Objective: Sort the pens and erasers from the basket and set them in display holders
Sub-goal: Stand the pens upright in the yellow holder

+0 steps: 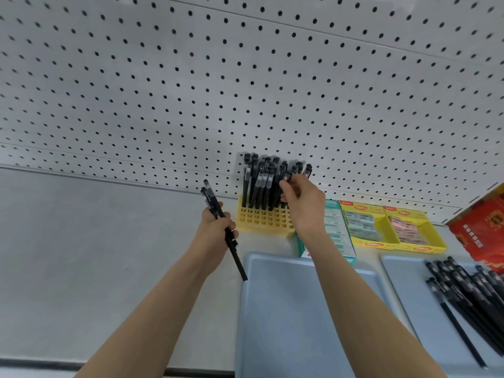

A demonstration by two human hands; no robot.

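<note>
Gripping black plastic pens point(208, 196), my left hand point(216, 227) sits mid-frame. My right hand point(302, 205) pinches one pen point(287, 177) at the yellow gridded holder point(261, 221). Print on the yellow boxes point(373, 244) is unreadable.

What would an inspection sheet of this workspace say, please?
Surface: pale grey shelf, bearing a left tray and a right tray.
Job's things: black pens upright in the yellow holder; loose pens on the right tray; teal eraser box and yellow eraser boxes beside the holder.
Clutter: red box at far right.
Hands: left hand grips a pen bundle; right hand pinches one pen at the holder.
Cables: nothing seen.
Surroundings: white pegboard behind.
</note>
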